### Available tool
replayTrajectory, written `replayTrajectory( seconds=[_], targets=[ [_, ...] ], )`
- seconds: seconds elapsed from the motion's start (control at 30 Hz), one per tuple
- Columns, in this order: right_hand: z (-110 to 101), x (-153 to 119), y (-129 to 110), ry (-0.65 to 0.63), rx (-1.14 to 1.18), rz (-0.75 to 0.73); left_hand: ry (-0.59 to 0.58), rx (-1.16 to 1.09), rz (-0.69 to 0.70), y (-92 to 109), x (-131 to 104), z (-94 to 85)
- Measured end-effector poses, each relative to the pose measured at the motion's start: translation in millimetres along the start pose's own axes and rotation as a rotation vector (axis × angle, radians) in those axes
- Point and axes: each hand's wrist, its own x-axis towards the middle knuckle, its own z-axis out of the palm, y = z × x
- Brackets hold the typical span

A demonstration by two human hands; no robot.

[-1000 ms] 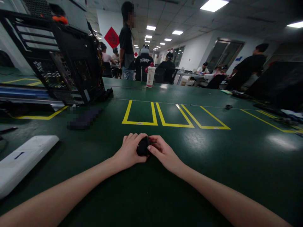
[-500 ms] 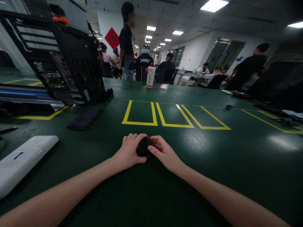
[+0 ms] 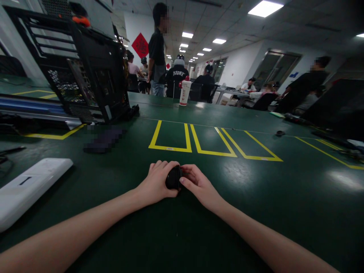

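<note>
Low over the green table (image 3: 176, 235), a small black rounded object (image 3: 172, 178) sits in my left hand (image 3: 156, 180). The thumb and fingers curl round its left side, hiding part of it. It has a smooth, slightly shiny face; its exact kind is not clear. From the other side my right hand (image 3: 200, 185) pinches at its right edge with thumb and fingertips. What those fingertips grip there is partly hidden.
Yellow tape outlines (image 3: 170, 149) lie beyond my hands. An open black computer case (image 3: 99, 76) stands at left, near a white device (image 3: 36, 185) and a blurred dark item (image 3: 105, 140). A white cup (image 3: 184, 93) stands at the far edge. People sit and stand behind.
The whole view has shifted slightly, so the scene sits a little further right. Both hands keep nearly the same grip on the black object.
</note>
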Motion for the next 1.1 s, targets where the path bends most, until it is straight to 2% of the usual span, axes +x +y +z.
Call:
replayTrajectory(
  seconds=[0.2,0.43,0.57,0.73,0.97,1.1],
  targets=[
    [-4.8,-0.4,-5.8,-0.132,0.066,-0.007,-0.008,-0.013,-0.008,-0.8,0.2,-0.1],
    [-2.5,2.6,-1.0,-0.014,0.045,0.009,0.001,-0.022,0.000,-1.9,-0.8,0.3],
    [-5.0,2.5,0.6,-0.053,-0.008,0.025,0.003,-0.018,0.002,-1.9,0.2,0.6],
    [-7.4,0.0,0.3,-0.158,0.093,-0.031,0.005,0.012,-0.003,-1.6,1.1,0.8],
    [-3.2,2.7,1.0,-0.022,0.057,0.005,-0.001,0.007,0.002,-0.6,0.2,0.2],
    [-4.9,3.2,1.6,-0.055,0.046,0.022,-0.006,-0.018,-0.002,-0.4,-0.4,-1.1]
  ],
)
